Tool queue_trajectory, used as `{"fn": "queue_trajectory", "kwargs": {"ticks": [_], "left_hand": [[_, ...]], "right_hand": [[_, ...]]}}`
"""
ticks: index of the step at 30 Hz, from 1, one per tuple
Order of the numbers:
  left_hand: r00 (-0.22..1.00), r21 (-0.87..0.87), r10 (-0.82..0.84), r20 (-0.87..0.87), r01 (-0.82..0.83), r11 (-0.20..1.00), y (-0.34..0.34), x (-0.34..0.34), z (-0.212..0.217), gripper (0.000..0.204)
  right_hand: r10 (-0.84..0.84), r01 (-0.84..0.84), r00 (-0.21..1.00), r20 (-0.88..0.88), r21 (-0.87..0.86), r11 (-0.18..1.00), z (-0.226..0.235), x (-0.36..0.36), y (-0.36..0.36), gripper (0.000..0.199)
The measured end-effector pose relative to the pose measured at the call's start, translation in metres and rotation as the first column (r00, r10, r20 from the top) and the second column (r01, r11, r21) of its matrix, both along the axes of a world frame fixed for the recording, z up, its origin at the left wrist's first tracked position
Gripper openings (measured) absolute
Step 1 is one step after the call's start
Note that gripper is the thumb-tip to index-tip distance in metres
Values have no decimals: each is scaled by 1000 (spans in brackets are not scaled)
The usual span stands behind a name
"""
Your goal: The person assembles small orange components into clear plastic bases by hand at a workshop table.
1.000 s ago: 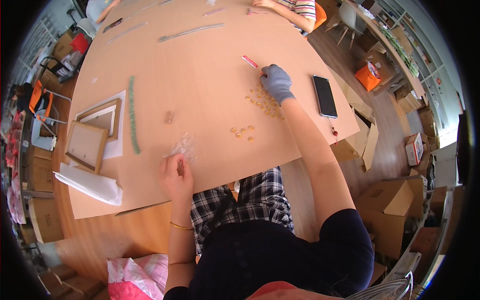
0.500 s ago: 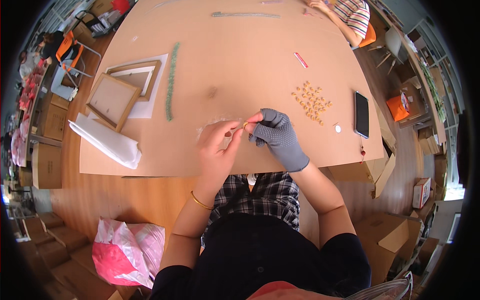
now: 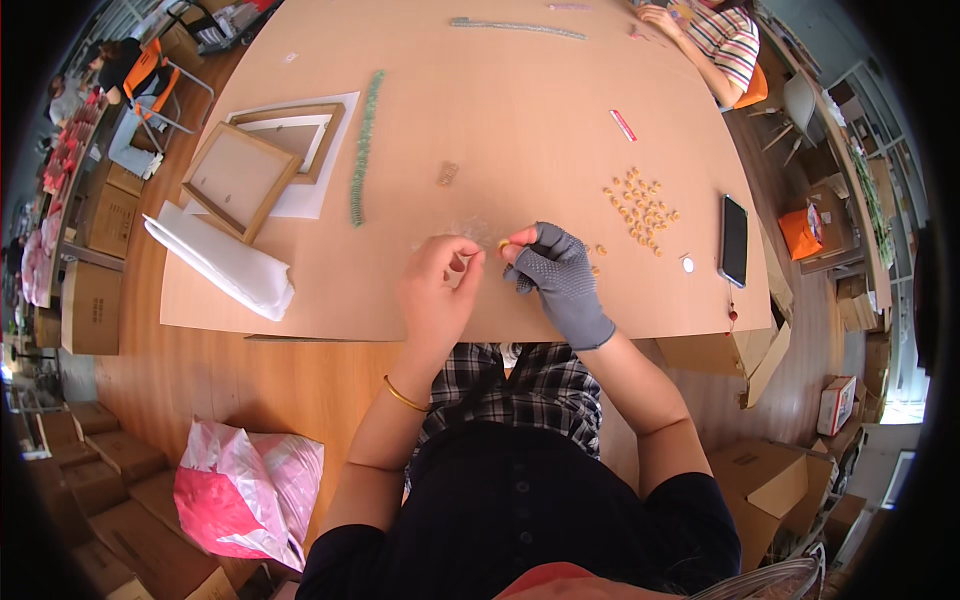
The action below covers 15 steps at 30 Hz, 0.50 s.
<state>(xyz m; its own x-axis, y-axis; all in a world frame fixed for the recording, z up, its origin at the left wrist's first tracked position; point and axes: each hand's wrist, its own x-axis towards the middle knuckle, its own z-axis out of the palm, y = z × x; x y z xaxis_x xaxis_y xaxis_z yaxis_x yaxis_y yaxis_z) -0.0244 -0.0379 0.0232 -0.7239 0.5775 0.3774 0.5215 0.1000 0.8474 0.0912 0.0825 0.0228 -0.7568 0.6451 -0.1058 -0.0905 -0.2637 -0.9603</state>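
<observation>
Over the near part of the table, my bare left hand [image 3: 440,285] has thumb and forefinger pinched together; anything between them is too small to make out. To its right, my right hand [image 3: 560,280] wears a grey dotted glove with bare fingertips. Its thumb and forefinger grip a small golden ring-like piece [image 3: 503,244]. A thin gap separates the two hands. Behind them lies a little crumpled clear plastic [image 3: 466,232]. Many similar golden pieces [image 3: 640,210] are scattered beyond my right hand, with a few loose ones just beside the glove.
Wooden frames [image 3: 245,180] and a folded white sheet [image 3: 220,262] occupy the left; a green coiled strip [image 3: 365,150] lies nearby. At right are a phone [image 3: 733,240], white disc [image 3: 688,265] and red-white tube [image 3: 623,125]. Another person [image 3: 720,45] sits at the far right.
My hands have drawn slightly apart. The golden piece, earlier between the fingertips of both hands, now stays in my right hand's fingers. The whole view has shifted a little.
</observation>
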Motion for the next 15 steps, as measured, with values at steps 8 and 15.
{"fn": "queue_trajectory", "kwargs": {"ticks": [8, 15], "left_hand": [[969, 170, -58, -240, 101, 980, 2, -1, -3, 14], [929, 100, -12, -370, 53, 994, 0, 1, -1, 14]], "right_hand": [[21, -25, 999, -37, -89, 996, -9, 3, -7, 8], [32, -45, 994, -108, -124, 991, -20, 5, -6, 12]]}}
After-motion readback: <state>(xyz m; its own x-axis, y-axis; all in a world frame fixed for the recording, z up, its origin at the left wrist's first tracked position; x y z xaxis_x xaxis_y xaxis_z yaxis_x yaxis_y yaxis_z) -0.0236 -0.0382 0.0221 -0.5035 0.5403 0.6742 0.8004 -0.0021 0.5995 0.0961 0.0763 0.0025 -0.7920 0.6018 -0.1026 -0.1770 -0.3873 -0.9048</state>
